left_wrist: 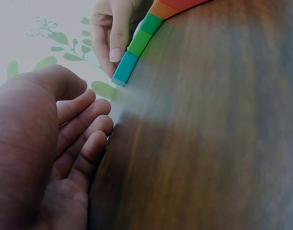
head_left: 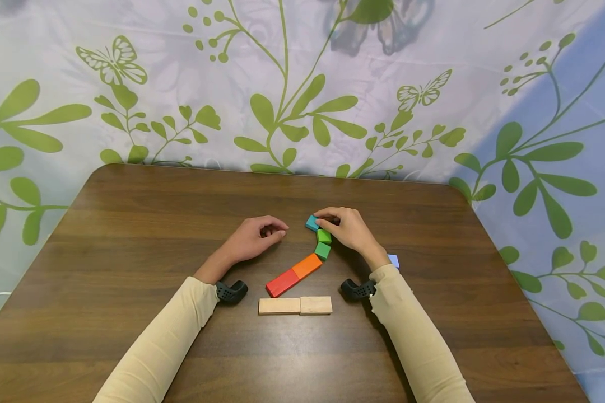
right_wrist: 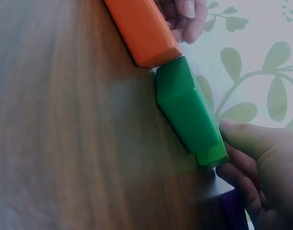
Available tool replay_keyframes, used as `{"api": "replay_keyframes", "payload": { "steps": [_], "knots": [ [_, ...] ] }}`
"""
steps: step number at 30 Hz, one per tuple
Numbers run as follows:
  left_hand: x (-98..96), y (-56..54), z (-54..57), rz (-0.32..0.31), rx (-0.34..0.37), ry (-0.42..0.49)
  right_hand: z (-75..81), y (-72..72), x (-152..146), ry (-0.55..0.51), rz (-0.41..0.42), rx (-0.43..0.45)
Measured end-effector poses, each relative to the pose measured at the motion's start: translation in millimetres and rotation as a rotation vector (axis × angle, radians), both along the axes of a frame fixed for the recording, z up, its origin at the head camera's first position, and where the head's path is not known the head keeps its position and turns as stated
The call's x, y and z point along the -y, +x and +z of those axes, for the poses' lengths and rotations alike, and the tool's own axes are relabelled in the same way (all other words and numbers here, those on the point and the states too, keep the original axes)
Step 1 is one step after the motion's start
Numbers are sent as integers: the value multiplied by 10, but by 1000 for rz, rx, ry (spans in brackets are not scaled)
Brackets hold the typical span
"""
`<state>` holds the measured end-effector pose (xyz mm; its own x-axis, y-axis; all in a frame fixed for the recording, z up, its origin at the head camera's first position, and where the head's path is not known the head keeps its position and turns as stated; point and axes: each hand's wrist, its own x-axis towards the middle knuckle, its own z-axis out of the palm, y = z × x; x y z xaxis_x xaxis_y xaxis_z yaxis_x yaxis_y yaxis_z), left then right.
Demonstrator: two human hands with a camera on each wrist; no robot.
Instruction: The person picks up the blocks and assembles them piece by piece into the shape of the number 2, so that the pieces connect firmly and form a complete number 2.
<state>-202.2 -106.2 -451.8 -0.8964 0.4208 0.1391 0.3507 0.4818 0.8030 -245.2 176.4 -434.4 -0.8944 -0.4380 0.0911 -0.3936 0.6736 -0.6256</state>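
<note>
On the wooden table (head_left: 181, 201), my right hand (head_left: 347, 225) pinches a small teal block (head_left: 311, 223) with thumb and forefinger. This block tops a curved row. Below it follow a lime green block (head_left: 324, 236), a green block (head_left: 322, 251), an orange block (head_left: 307, 266) and a red block (head_left: 282, 283). In the right wrist view, the right hand hides the teal block behind the lime one. My left hand (head_left: 257, 236) hovers left of the row, fingers loosely curled and holding nothing. The left wrist view shows its palm and fingertips.
Two plain wooden blocks (head_left: 279, 306) lie end to end nearer the body. A light blue block (head_left: 393, 261) sits partly hidden beside the right wrist. In the right wrist view, a dark purple block (right_wrist: 234, 210) shows under the fingers. A leaf-patterned curtain (head_left: 292, 84) hangs behind the table.
</note>
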Motion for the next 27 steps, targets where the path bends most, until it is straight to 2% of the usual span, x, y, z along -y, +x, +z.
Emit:
{"api": "replay_keyframes", "payload": {
  "steps": [11, 20, 27],
  "knots": [
    [8, -30, 0, -2, 2, -8, 2, -26, -10, 3, 18, -2],
    [8, -31, 3, -5, -15, -10, -19, -44, -35, 29, 107, -42],
    [11, -33, 1, -3, -13, -15, -38, -39, -22, 28, 94, -48]
  ]
}}
